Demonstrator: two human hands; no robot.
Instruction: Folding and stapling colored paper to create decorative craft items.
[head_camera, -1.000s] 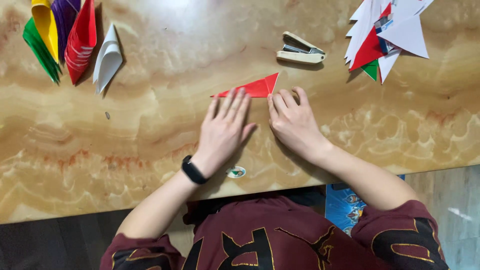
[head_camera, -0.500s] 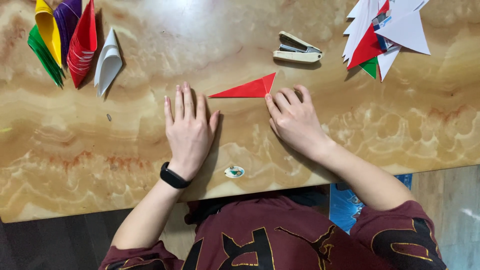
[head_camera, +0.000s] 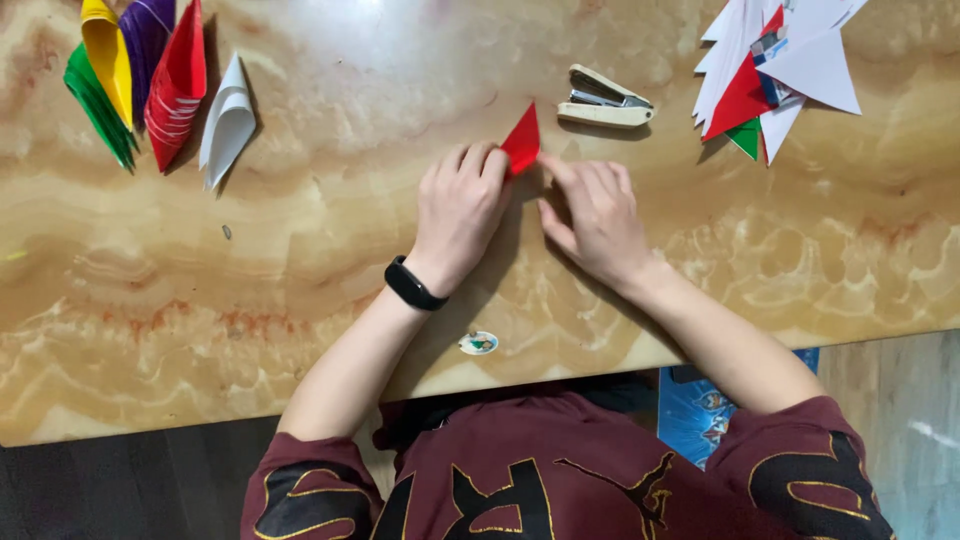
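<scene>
At the marbled amber bench (head_camera: 300, 330), my left hand (head_camera: 458, 215) and right hand (head_camera: 598, 215) meet on a folded red paper triangle (head_camera: 523, 140), which stands tipped up on edge just below and left of the cream stapler (head_camera: 604, 101). My left fingertips pinch its lower corner; my right hand lies flat and open, fingers spread, its tips beside the fold, probably to keep the crease pressed while the point is lifted. A black wristband (head_camera: 413, 284) circles my left wrist. Well left of the stapler lies a fan of finished folded cones (head_camera: 150, 85) in green, yellow, purple, red and white, seemingly set aside out of the way. Right of the stapler waits a stack of cut paper triangles (head_camera: 780, 70), mostly white. A small round sticker (head_camera: 479, 343) sits near the bench's front edge, below the stapler; beyond that edge, dark floor (head_camera: 120, 490).
</scene>
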